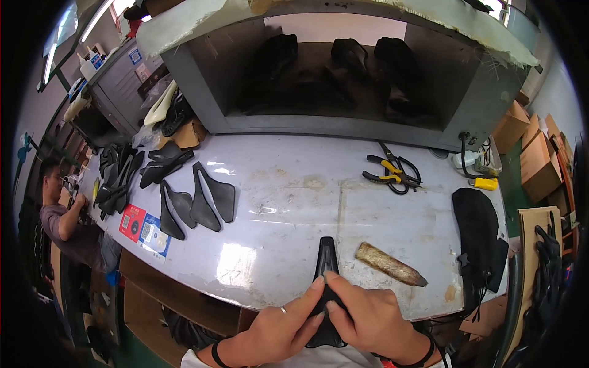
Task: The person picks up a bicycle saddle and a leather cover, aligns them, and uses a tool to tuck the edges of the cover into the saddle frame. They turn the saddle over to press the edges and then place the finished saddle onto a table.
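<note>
At the near edge of the table I hold a black bicycle saddle (pixel 327 250), its narrow nose pointing away from me. My left hand (pixel 276 328), with a ring on one finger, is closed on its left side. My right hand (pixel 371 313) grips the right side, and the fingertips of both hands meet near its middle. The hands hide much of the saddle's wider part. Right of it lies a worn, brownish stick-like tool (pixel 391 264) with a dark pointed end. Farther off, yellow-handled pliers (pixel 386 170) lie against black-handled scissors (pixel 406 175).
A grey open-fronted metal box (pixel 334 126) with dark saddles inside stands at the back. Black saddle covers (pixel 218 190) and a darker pile (pixel 116 178) lie at left. A black bag (pixel 475 224) and yellow-handled tool (pixel 485 183) lie right. Another person (pixel 70 214) sits far left.
</note>
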`<move>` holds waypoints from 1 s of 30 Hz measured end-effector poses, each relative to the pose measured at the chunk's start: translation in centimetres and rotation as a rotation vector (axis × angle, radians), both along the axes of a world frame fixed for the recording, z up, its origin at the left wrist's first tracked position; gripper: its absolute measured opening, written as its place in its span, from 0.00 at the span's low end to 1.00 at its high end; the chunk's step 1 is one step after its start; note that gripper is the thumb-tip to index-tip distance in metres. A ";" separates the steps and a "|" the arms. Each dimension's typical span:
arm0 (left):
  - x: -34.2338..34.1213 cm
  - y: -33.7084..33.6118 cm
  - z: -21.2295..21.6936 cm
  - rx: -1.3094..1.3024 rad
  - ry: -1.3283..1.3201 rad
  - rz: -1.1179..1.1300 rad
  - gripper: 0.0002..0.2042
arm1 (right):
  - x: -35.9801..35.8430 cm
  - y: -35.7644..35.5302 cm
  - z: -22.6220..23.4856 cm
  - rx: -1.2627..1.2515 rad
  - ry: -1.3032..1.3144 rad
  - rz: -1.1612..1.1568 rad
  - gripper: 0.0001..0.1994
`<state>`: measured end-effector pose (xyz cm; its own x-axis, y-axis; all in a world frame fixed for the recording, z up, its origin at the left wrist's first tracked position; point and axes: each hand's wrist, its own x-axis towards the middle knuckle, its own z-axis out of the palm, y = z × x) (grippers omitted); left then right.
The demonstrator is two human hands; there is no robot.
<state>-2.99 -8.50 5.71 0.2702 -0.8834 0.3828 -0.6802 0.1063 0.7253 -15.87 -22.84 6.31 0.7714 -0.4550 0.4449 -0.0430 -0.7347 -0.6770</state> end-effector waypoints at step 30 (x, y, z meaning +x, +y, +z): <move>5.8 -4.0 -7.0 0.428 0.215 0.008 0.28 | 1.6 -3.9 -5.8 0.134 0.503 0.059 0.23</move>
